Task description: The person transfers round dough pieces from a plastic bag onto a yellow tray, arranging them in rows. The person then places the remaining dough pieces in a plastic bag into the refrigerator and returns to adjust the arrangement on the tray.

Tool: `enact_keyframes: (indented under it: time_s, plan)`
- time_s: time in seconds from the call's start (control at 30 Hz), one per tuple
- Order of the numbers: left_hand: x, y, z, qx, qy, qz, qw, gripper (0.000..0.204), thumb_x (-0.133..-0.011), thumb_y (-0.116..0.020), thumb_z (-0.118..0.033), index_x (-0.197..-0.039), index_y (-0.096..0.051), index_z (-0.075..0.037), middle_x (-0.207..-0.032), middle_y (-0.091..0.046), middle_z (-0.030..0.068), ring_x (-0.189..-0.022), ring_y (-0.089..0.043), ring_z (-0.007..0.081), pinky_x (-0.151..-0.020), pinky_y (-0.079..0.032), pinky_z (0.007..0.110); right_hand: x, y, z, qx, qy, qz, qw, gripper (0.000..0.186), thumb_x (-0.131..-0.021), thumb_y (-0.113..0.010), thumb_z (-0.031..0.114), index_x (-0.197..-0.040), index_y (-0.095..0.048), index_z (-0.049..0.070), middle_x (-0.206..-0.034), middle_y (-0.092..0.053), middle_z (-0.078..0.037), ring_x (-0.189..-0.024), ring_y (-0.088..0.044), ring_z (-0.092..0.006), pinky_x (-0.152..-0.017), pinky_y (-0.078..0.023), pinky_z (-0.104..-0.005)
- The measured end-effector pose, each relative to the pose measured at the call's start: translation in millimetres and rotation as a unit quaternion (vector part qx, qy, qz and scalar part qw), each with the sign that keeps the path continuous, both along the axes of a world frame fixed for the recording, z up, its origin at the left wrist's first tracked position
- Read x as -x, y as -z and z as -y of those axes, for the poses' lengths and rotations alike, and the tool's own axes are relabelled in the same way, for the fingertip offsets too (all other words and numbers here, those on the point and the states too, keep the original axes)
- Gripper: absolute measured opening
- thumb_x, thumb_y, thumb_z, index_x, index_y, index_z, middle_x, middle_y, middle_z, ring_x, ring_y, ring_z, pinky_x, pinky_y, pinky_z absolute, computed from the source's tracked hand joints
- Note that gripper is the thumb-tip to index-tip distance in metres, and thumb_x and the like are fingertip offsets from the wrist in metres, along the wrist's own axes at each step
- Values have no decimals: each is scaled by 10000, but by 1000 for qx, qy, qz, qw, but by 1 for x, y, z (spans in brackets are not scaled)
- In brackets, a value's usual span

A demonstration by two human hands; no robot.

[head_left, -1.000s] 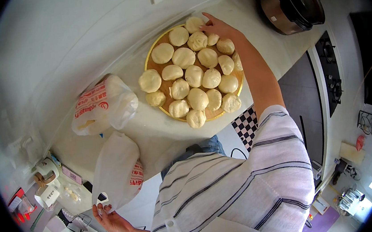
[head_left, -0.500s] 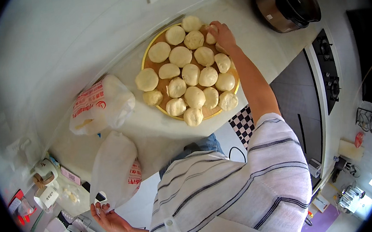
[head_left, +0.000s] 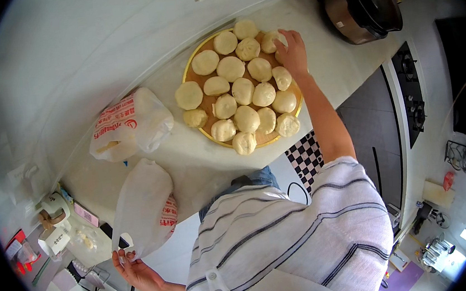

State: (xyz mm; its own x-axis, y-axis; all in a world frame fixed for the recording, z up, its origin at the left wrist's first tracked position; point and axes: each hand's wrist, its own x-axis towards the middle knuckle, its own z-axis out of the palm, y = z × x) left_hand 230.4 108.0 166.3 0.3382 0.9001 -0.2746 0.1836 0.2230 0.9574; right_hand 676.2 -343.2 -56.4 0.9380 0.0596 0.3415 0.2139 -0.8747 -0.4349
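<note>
A counter [head_left: 310, 17] stretches beneath the right hand [head_left: 294, 53]; mostly leftward of that hand sits a round board [head_left: 197, 80] crowded with pale buns [head_left: 230, 69]. The left hand [head_left: 140, 273] pinches the edge of a white bag [head_left: 140, 210] bearing red lettering; beyond lies a filled bag [head_left: 149, 122], likewise red-printed. The right hand's curved fingers touch one bun [head_left: 268, 42]; whether they grip it, I cannot tell.

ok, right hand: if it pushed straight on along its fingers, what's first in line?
The pale bun at the right hand's fingertips, which it appears to touch. Farther on, probably the wall; depth unclear.
</note>
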Motion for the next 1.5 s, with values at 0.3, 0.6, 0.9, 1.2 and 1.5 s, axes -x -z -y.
enact_keyframes:
  time_s: [0.3, 0.6, 0.9, 1.2, 1.5]
  plan:
    - [-2, 5, -4, 17, 25, 45, 999, 417, -934, -604, -95, -1322, -496, 16, -1127, -584, 69, -883, -511, 141, -904, -415, 278, 121, -11, -19, 91, 33, -56, 994, 492, -805, -759, 255, -1261, -588, 179, -1233, -543, -87, -1116, -549, -307, -890, -499, -457]
    - [18, 11, -11, 22, 31, 64, 997, 420, -929, -608, -91, -1323, -498, 3, -1139, -583, 73, -913, -510, 141, -925, -422, 285, 123, -2, -4, -60, 87, -77, 991, 438, -804, -725, 93, -1211, -567, 122, -1157, -556, -117, -1077, -557, -311, -825, -540, -390]
    - [20, 9, -4, 22, 22, 68, 997, 414, -922, -622, -80, -1310, -507, 8, -1134, -586, 71, -900, -513, 143, -915, -428, 270, 123, 5, 6, -437, 138, -114, 881, 367, -865, -656, 43, -1214, -574, 120, -1239, -534, -144, -1001, -594, -275, -816, -537, -353]
    - [18, 12, -8, 13, 34, 61, 997, 387, -926, -597, -83, -1296, -510, -12, -1115, -610, 65, -879, -524, 127, -921, -425, 288, 107, -25, 8, 124, 58, -82, 987, 453, -826, -691, 178, -1269, -605, 143, -1221, -526, -126, -1049, -594, -318, -834, -536, -433]
    - [21, 9, -8, 13, 38, 53, 998, 374, -939, -574, -85, -1298, -495, -18, -1105, -612, 69, -894, -526, 124, -920, -426, 299, 145, -17, -51, 43, -42, -209, 976, 600, -801, -759, 391, -1308, -535, 161, -1295, -476, -100, -996, -638, -324, -821, -552, -436]
